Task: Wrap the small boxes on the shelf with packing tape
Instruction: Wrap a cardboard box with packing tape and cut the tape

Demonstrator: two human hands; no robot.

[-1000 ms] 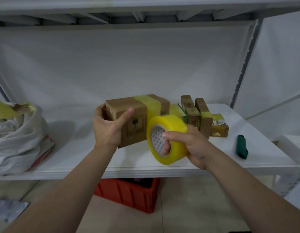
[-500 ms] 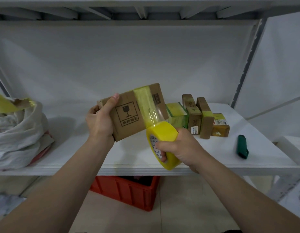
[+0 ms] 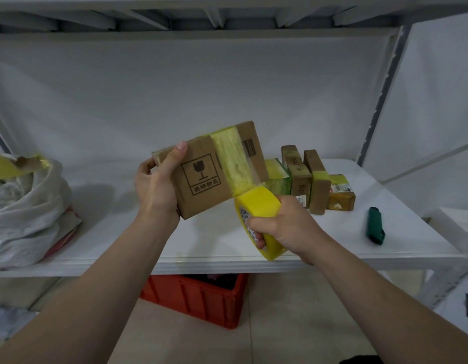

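Observation:
My left hand (image 3: 156, 190) grips the left end of a brown cardboard box (image 3: 201, 177), thumb across its printed front, and holds it tilted above the white shelf (image 3: 201, 245). A band of yellow tape runs round the box's middle. My right hand (image 3: 282, 227) grips a yellow tape roll (image 3: 256, 203) just below the box's lower right corner, fingers through the core. A stretch of tape joins the roll to the box. Several small taped boxes (image 3: 316, 182) stand in a row on the shelf behind the roll.
A dark green cutter (image 3: 375, 225) lies on the shelf at the right. A white bag (image 3: 25, 206) with tape and cardboard scraps sits at the left. A red crate (image 3: 198, 298) stands on the floor below. A grey upright post (image 3: 379, 95) frames the right side.
The box has turned from lying flat-on to tilted with its printed face toward me. The roll has dropped from in front of the box to below its right corner, drawing tape out.

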